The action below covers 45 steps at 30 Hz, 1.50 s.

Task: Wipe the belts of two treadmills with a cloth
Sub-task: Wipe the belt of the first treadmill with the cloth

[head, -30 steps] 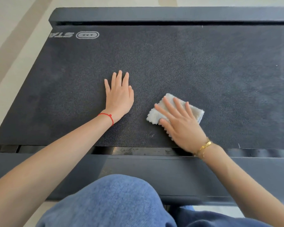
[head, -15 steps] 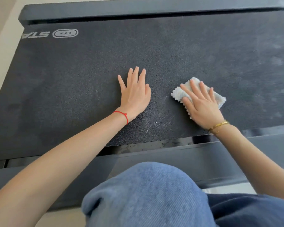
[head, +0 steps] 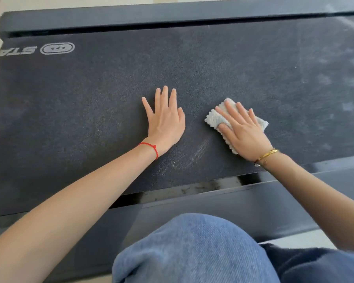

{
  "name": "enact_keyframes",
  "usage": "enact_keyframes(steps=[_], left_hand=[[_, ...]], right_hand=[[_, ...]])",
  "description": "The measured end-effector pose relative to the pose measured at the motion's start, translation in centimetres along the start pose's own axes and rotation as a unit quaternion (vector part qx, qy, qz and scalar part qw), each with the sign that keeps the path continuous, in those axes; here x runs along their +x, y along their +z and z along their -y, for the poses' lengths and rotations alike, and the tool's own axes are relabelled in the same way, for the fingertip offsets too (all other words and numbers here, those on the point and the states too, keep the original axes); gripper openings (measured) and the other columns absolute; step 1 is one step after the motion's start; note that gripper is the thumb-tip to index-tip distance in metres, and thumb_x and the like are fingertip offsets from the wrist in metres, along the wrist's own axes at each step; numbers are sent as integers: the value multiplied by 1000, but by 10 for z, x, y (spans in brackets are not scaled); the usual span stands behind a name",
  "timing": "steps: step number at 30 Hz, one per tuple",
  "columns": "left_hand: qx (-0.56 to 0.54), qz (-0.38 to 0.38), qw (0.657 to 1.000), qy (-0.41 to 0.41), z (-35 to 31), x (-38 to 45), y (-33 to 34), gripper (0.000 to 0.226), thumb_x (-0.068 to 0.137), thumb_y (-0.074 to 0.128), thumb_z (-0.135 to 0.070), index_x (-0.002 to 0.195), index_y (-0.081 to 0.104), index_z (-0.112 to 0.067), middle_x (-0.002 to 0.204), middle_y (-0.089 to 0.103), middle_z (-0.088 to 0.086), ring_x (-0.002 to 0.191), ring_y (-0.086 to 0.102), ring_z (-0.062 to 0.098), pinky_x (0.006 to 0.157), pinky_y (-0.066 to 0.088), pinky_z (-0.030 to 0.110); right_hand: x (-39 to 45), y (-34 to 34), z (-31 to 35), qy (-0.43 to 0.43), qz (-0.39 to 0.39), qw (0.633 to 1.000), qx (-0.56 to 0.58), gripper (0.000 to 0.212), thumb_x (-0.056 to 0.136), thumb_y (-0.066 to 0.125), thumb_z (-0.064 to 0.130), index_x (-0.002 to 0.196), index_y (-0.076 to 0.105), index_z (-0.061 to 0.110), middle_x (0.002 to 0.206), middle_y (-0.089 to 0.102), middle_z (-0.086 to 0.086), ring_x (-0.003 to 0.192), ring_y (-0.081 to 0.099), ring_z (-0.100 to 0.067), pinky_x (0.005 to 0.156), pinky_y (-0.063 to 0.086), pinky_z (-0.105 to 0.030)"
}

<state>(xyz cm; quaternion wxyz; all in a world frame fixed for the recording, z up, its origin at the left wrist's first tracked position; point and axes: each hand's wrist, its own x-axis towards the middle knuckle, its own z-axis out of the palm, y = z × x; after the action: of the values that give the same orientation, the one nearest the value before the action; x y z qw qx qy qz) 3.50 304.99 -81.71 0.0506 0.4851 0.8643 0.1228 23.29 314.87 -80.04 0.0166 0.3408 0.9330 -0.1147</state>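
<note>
On the belt [head: 90, 94] — right hand [head: 245, 137] pressing cloth [head: 214, 118]

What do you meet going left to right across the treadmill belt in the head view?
The printed logo near the belt's far left corner → left hand lying flat on the belt → pale scuff marks → white cloth under the flat right hand → dusty smears at far right.

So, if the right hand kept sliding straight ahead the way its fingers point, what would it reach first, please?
Probably only bare belt: the right hand, flat on the white fluffy cloth, points up-left across the dark textured treadmill belt, so the black far side rail looks like its first obstacle.
</note>
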Motion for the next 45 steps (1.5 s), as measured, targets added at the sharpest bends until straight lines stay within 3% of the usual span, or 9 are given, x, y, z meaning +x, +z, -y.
enact_keyframes(steps=[3,10,13,18,26,35,40,45], left_hand=[[-2,4,1000,-20,-8,8,5,57,106,25,-29,157,10,-11,166,5,9,153,-2,26,118,-4,63],[8,-23,998,-60,-14,30,14,57,105,26,-29,157,13,-11,166,7,8,153,1,26,117,-5,65],[13,-27,997,-77,-15,36,15,56,105,25,-30,157,13,-12,166,7,8,153,0,25,118,-5,64],[38,-56,995,-79,-17,34,21,57,105,24,-32,158,14,-13,165,11,8,153,5,25,121,3,58],[35,-80,993,-84,-18,33,21,55,104,29,-31,156,22,-15,164,18,6,152,10,23,122,7,56],[39,-64,993,-92,-22,32,16,55,105,27,-32,157,19,-16,165,16,4,153,8,21,122,7,54],[41,-68,992,-96,-20,33,18,55,105,28,-31,157,19,-17,165,15,4,153,8,21,122,6,53],[40,-55,993,-93,-20,35,17,56,105,28,-31,158,17,-16,165,13,3,153,4,21,122,3,55]], right_hand=[[-11,4,9,-27,8,999,-15,52,102,21,43,153,13,35,163,3,3,150,-2,-26,120,-4,-47],[-39,9,3,-202,36,979,-5,54,100,14,52,153,15,37,162,4,11,150,-4,-18,121,-6,-40],[7,1,-27,-187,21,982,-6,57,99,12,54,153,13,37,162,1,10,149,-6,-17,120,-8,-39],[92,-10,-49,-74,-6,997,-30,53,102,19,47,153,14,35,163,5,4,150,0,-26,120,-2,-48],[32,4,-21,-241,16,970,-13,56,100,19,53,153,18,35,161,9,8,150,0,-19,121,-3,-45],[120,-14,-42,-140,15,990,-2,58,99,21,54,154,12,35,163,2,6,150,-5,-22,120,-8,-45],[83,-6,-40,-200,18,980,10,62,95,13,59,153,10,38,162,0,8,150,-7,-19,119,-12,-44],[89,-7,-46,-226,10,974,7,57,98,21,55,153,12,39,162,4,10,150,-4,-18,121,-7,-42]])
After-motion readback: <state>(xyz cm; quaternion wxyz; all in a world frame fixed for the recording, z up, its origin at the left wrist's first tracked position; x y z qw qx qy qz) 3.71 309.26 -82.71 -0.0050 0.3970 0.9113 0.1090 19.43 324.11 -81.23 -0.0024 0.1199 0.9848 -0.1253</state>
